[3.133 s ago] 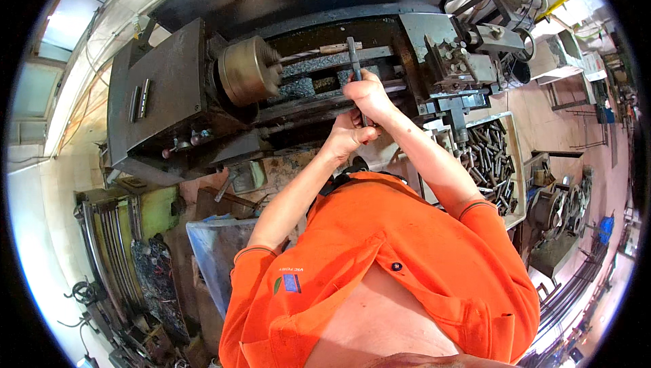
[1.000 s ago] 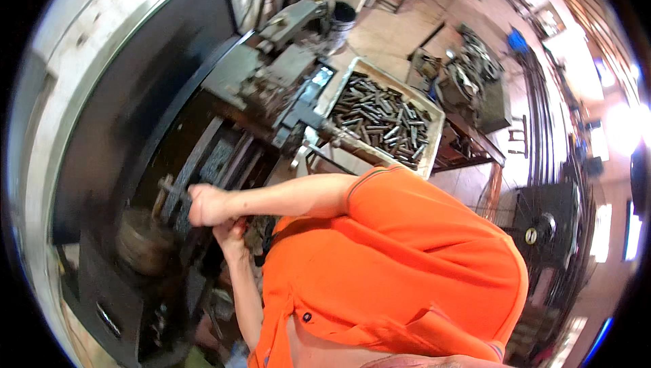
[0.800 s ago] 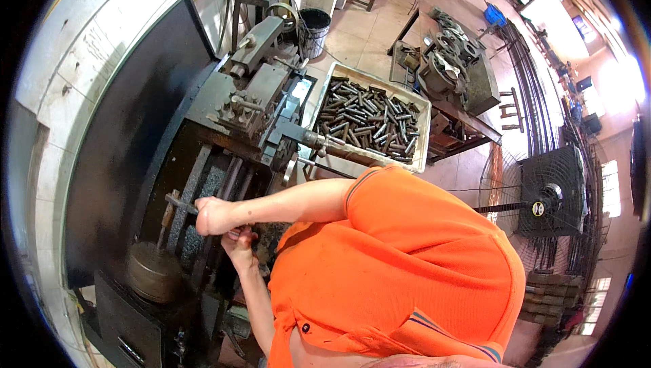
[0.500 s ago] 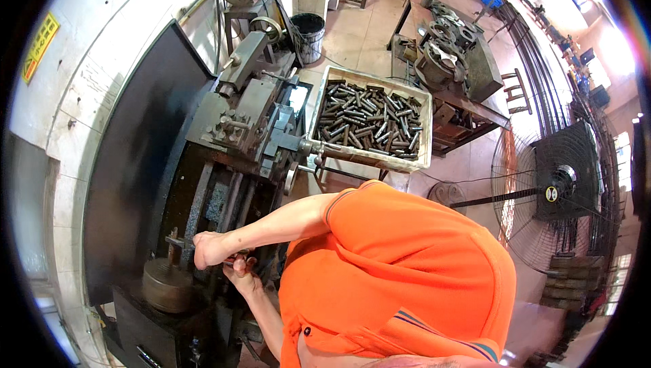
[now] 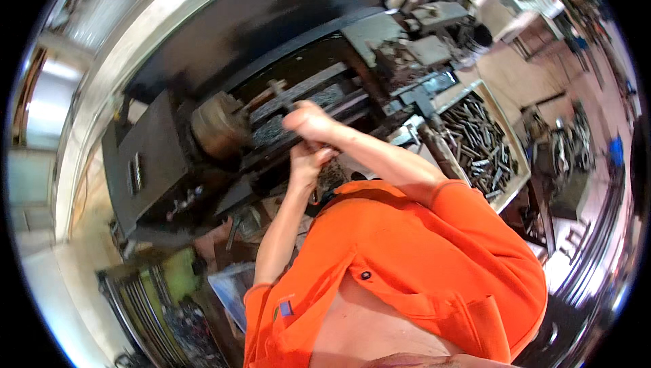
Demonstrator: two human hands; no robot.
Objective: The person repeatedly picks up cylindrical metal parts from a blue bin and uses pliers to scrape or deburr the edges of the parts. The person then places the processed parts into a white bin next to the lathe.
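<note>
My right hand point(image 5: 309, 124) is closed in a fist over the lathe bed point(image 5: 298, 111). Just below it, my left hand point(image 5: 310, 160) is also closed, nearly touching it. A dark, narrow piece between them is mostly covered by the fingers, and its kind does not show. Left of my hands is the lathe chuck point(image 5: 220, 126), round and brown. A rod point(image 5: 261, 97) sticks out of it, with a small crosswise metal piece point(image 5: 277, 86) at its end, close to my right fist. Blur hides whether that piece joins what I hold.
The lathe carriage point(image 5: 417, 97) stands to the right, beside a shallow tray point(image 5: 522, 168) heaped with short metal pins. A dark splash guard point(image 5: 271, 22) rises behind. The dark headstock point(image 5: 152, 164) is at left. Long bars point(image 5: 146, 300) lie at lower left.
The view has swung round, so the lathe now runs across the upper middle and the tray sits at right. Both hands remain closed together near the chuck's rod.
</note>
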